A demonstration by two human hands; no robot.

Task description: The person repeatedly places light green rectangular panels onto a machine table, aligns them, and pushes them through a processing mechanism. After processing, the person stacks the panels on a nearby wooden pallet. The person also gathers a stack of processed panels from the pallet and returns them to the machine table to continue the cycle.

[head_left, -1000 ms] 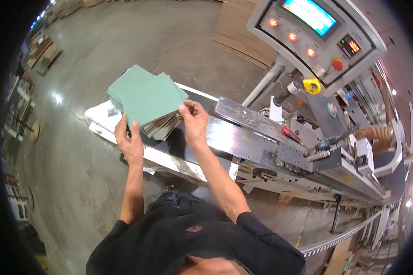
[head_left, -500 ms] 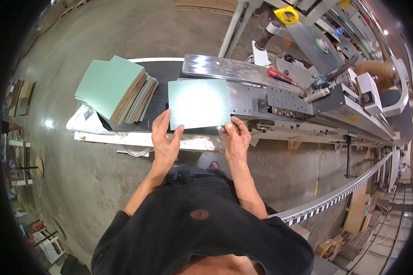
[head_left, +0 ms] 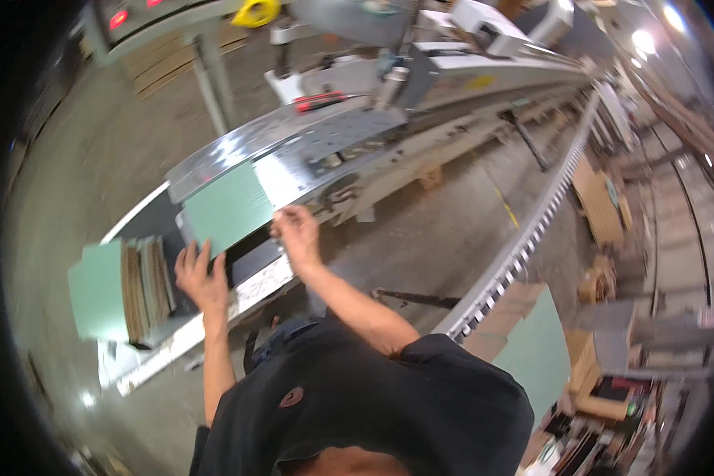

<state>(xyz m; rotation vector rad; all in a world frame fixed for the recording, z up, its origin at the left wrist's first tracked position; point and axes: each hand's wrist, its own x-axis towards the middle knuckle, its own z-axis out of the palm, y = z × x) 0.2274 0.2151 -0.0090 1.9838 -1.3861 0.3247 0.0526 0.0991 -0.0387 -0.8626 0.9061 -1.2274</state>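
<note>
A light green rectangular board (head_left: 228,205) lies at or just above the dark and metal bed of a long machine. My left hand (head_left: 202,279) is at its near left edge, with the fingers spread and the fingertips by the edge. At the board's right corner is my right hand (head_left: 297,238), its fingers curled in and slightly blurred; they seem to pinch that corner. To the left of my left hand, a stack of similar green boards (head_left: 101,289) with brown edges leans on the black table top.
A red utility knife (head_left: 320,101) rests on the metal bed behind the board. The yellow ring-shaped part (head_left: 256,12) hangs at the top. A rail with black and white marks (head_left: 523,262) runs along my right. Behind it stands a larger green panel stack (head_left: 538,349).
My view has turned right, so the machine now slants across it. The board has come down toward the bed, and my left hand's grip has loosened into spread fingers.
</note>
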